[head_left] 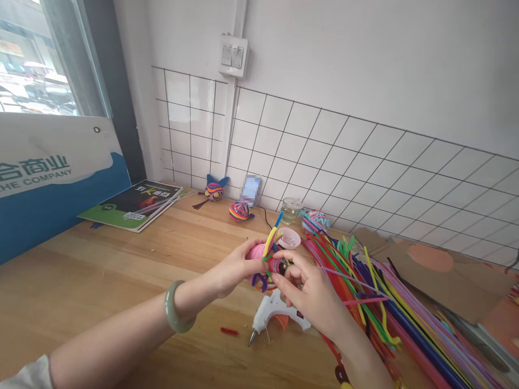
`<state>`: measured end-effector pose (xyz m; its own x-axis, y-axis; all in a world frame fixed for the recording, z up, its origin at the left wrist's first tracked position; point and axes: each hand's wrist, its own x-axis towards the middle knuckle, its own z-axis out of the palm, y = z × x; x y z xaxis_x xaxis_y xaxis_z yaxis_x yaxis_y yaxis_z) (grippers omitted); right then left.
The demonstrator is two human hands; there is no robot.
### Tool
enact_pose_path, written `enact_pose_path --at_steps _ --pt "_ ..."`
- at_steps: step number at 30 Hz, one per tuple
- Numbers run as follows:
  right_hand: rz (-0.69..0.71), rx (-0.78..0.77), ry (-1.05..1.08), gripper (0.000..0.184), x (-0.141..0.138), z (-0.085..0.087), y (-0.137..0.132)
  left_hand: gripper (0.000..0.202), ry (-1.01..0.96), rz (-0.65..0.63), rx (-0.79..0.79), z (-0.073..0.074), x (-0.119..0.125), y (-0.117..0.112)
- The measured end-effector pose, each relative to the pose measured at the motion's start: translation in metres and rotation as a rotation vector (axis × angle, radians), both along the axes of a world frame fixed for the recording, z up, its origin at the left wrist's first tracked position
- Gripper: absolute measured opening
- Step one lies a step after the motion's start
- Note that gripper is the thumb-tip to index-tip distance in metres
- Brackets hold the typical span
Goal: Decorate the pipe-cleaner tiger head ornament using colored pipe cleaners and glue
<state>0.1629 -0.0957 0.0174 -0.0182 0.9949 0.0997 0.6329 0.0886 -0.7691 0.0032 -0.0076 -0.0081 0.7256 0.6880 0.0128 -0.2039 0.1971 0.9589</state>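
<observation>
My left hand (235, 268), with a pale green bangle (175, 308) on the wrist, is closed round a pink pipe-cleaner figure (265, 256) held above the wooden table (101, 270). Yellow, blue and purple stems stick out of the figure. My right hand (310, 289) pinches the figure's right side with thumb and fingertips. A white glue gun (275, 312) lies on the table just under both hands.
A big heap of coloured pipe cleaners (405, 308) lies to the right. At the back wall sit two finished striped figures (214, 189) (240, 211), a glass jar (290, 210), a pink cup (290, 237) and a woven ball (315, 221). A magazine (135, 204) lies at left, cardboard (438, 265) at right.
</observation>
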Motion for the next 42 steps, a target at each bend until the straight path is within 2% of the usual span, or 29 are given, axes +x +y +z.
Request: enact_pose_path --at_steps 11,18,26,42 --pt "-0.015 -0.027 0.02 0.024 -0.002 0.003 -0.001 0.053 0.047 0.011 0.03 0.002 0.001 0.001" --pt "-0.021 -0.009 0.017 0.026 -0.001 0.002 -0.002 0.043 -0.037 -0.05 -0.073 0.004 -0.002 0.001" --pt "-0.024 0.025 -0.055 0.025 -0.008 0.006 -0.002 0.04 -0.001 0.015 -0.087 0.003 0.001 0.0" --pt "-0.034 -0.002 -0.048 0.032 -0.01 0.009 -0.004 0.042 -0.009 0.029 -0.097 0.005 0.001 -0.002"
